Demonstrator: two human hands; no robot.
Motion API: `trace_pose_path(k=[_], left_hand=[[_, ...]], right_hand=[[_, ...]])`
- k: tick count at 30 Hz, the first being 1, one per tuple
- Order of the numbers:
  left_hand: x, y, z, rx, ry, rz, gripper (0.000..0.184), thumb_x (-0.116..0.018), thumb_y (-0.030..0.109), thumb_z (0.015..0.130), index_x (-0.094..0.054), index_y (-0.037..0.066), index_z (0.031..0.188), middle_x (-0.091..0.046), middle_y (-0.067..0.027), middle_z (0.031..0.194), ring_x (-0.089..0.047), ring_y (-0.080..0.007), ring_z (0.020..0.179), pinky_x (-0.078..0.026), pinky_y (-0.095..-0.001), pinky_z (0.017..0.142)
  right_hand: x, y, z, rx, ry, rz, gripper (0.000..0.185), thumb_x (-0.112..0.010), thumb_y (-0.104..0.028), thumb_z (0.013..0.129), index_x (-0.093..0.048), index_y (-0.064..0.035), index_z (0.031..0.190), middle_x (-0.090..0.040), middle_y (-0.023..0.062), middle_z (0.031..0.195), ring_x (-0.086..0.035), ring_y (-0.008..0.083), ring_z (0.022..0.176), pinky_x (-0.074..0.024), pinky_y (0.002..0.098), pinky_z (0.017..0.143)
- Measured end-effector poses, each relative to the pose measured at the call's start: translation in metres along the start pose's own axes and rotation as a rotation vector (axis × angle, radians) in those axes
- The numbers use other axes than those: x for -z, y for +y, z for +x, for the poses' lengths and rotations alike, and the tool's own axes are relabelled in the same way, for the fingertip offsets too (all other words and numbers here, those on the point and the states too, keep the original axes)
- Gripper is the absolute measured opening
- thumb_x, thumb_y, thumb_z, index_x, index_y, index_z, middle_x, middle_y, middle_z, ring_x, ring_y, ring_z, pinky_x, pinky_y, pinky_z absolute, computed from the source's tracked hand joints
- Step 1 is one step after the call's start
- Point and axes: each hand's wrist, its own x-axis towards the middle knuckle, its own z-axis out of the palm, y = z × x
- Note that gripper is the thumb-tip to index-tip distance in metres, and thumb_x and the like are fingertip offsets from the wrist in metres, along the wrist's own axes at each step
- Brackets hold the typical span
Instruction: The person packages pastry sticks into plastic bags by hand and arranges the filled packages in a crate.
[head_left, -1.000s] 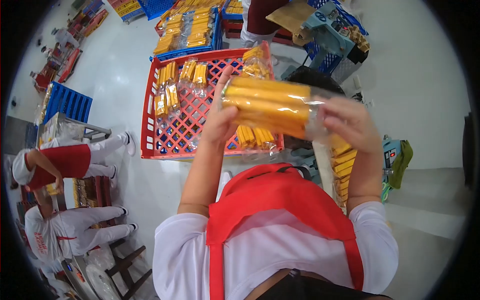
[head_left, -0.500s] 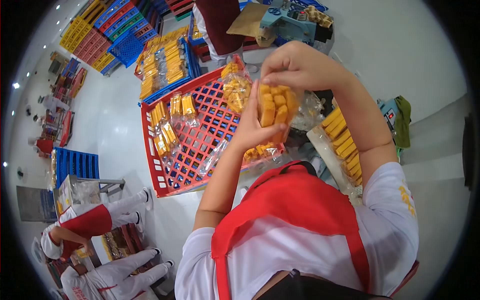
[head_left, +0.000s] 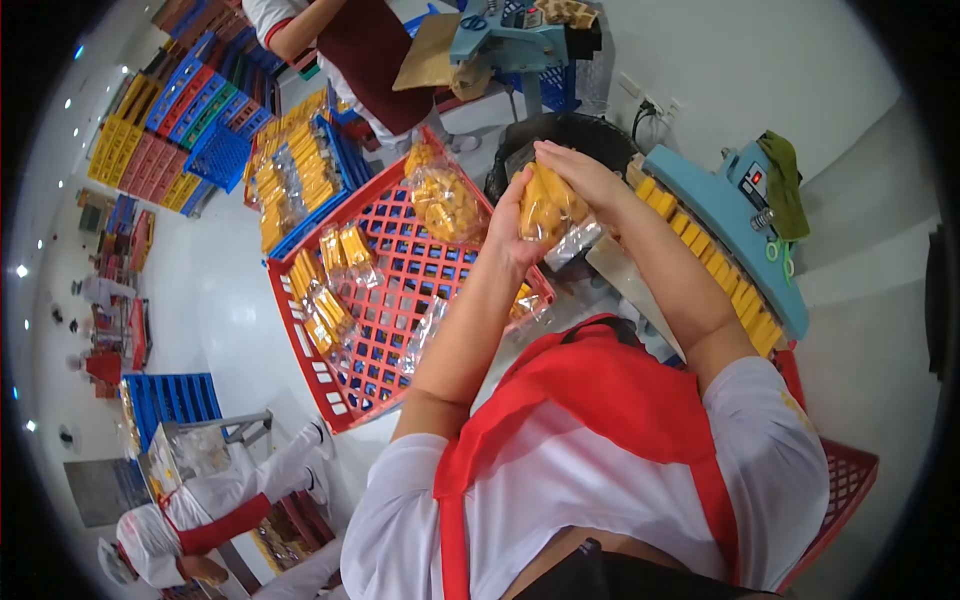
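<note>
Between my two hands is a clear plastic bag of yellow sticks (head_left: 547, 203), above the right edge of a red crate. My left hand (head_left: 512, 228) presses on the bag's left side, fingers pointing up. My right hand (head_left: 590, 180) wraps round its top and right side. The red crate (head_left: 335, 395) has a lattice floor and holds small packs of yellow sticks (head_left: 327, 310) at its left. A larger bag of yellow pieces (head_left: 447, 205) lies near its upper right corner.
A blue sealing machine (head_left: 785, 285) stands at the right beside a row of yellow sticks (head_left: 715, 265). A black-lined bin (head_left: 570, 130) is beyond my hands. Another person in a dark red apron (head_left: 375, 65) stands beyond the crate. Blue crates (head_left: 330, 200) with packs are at upper left.
The view has turned, showing more of the sealing machine. The bag, earlier stretched lengthwise between my hands, is now upright and pressed between them. My right hand has come down around it.
</note>
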Motion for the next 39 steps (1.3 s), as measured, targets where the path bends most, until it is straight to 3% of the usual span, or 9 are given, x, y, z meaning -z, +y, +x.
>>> trace_pose_path(k=[2, 8, 10, 14, 18, 22, 28, 38, 39], left_hand=[[-0.003, -0.004, -0.006, -0.060, -0.120, 0.023, 0.038, -0.042, 0.033, 0.086, -0.047, 0.005, 0.110, -0.055, -0.0127, 0.106, -0.055, -0.0277, 0.093, -0.045, -0.0429, 0.081], [-0.004, 0.022, -0.032, -0.355, -0.310, 0.118, 0.050, -0.049, 0.035, 0.084, -0.038, 0.003, 0.121, -0.049, -0.0124, 0.116, -0.050, -0.0252, 0.104, -0.041, -0.0386, 0.089], [0.008, 0.041, -0.038, -0.484, -0.314, 0.456, 0.050, -0.051, 0.029, 0.084, -0.035, 0.004, 0.123, -0.047, -0.0112, 0.118, -0.048, -0.0225, 0.106, -0.041, -0.0359, 0.089], [0.002, 0.056, -0.048, -0.736, 0.080, 0.693, 0.055, -0.043, 0.012, 0.088, -0.014, 0.010, 0.134, -0.038, -0.0118, 0.124, -0.045, -0.0193, 0.109, -0.042, -0.0327, 0.086], [0.000, 0.057, -0.064, -0.755, 0.051, 0.664, 0.050, -0.034, 0.013, 0.091, -0.011, 0.009, 0.135, -0.036, -0.0125, 0.126, -0.044, -0.0198, 0.110, -0.040, -0.0304, 0.089], [-0.008, 0.049, -0.071, -0.782, 0.011, 0.559, 0.041, -0.029, 0.026, 0.093, -0.025, 0.007, 0.129, -0.042, -0.0116, 0.121, -0.047, -0.0207, 0.107, -0.041, -0.0327, 0.087], [-0.001, 0.042, -0.077, -0.669, 0.075, 0.305, 0.043, -0.030, 0.036, 0.090, -0.039, 0.005, 0.119, -0.050, -0.0103, 0.113, -0.049, -0.0238, 0.103, -0.038, -0.0376, 0.088], [-0.002, 0.049, -0.104, -0.716, 0.196, 0.375, 0.040, -0.034, 0.030, 0.089, -0.038, 0.005, 0.121, -0.048, -0.0102, 0.116, -0.048, -0.0232, 0.104, -0.038, -0.0376, 0.090], [-0.002, 0.052, -0.109, -0.756, 0.115, 0.499, 0.041, -0.035, 0.029, 0.089, -0.036, 0.006, 0.122, -0.047, -0.0093, 0.116, -0.047, -0.0222, 0.106, -0.039, -0.0371, 0.089]], right_hand=[[0.002, 0.003, -0.003, 0.281, 0.069, -0.416, 0.047, -0.044, -0.028, 0.088, -0.036, 0.0008, 0.125, -0.023, 0.0128, 0.136, -0.018, 0.0184, 0.127, -0.0167, 0.0270, 0.101], [-0.030, 0.008, -0.002, 0.494, 0.272, -0.047, 0.047, -0.039, -0.031, 0.089, -0.034, -0.0029, 0.126, -0.040, 0.0105, 0.126, -0.040, 0.0189, 0.114, -0.0306, 0.0271, 0.095], [-0.047, 0.022, -0.014, -0.012, -0.279, 0.682, 0.047, -0.034, -0.038, 0.090, -0.035, -0.0081, 0.127, -0.043, 0.0075, 0.124, -0.045, 0.0163, 0.109, -0.0360, 0.0290, 0.091], [-0.053, 0.025, 0.005, -0.056, -0.395, 0.621, 0.044, -0.025, -0.039, 0.091, -0.038, -0.0113, 0.124, -0.050, 0.0050, 0.116, -0.054, 0.0162, 0.096, -0.0449, 0.0335, 0.081], [-0.075, 0.020, 0.015, 0.008, -0.176, 0.374, 0.043, -0.029, -0.036, 0.092, -0.040, -0.0070, 0.121, -0.046, 0.0073, 0.118, -0.048, 0.0136, 0.106, -0.0395, 0.0268, 0.087], [-0.066, 0.040, 0.053, 0.447, -0.050, -0.041, 0.046, -0.035, -0.022, 0.090, -0.025, -0.0012, 0.130, -0.034, 0.0090, 0.129, -0.041, 0.0139, 0.111, -0.0360, 0.0242, 0.088], [-0.088, 0.017, 0.044, 0.007, -0.164, 0.257, 0.049, -0.040, -0.018, 0.088, -0.024, -0.0003, 0.130, -0.037, 0.0103, 0.127, -0.044, 0.0149, 0.109, -0.0377, 0.0255, 0.086], [-0.104, 0.017, 0.040, -0.098, -0.362, 0.610, 0.040, -0.038, -0.014, 0.088, -0.031, -0.0020, 0.125, -0.047, 0.0108, 0.117, -0.049, 0.0179, 0.105, -0.0396, 0.0296, 0.088], [-0.110, 0.015, 0.037, 0.098, -0.356, 0.560, 0.043, -0.040, -0.015, 0.087, -0.030, -0.0016, 0.127, -0.044, 0.0122, 0.120, -0.045, 0.0177, 0.110, -0.0369, 0.0280, 0.090]])
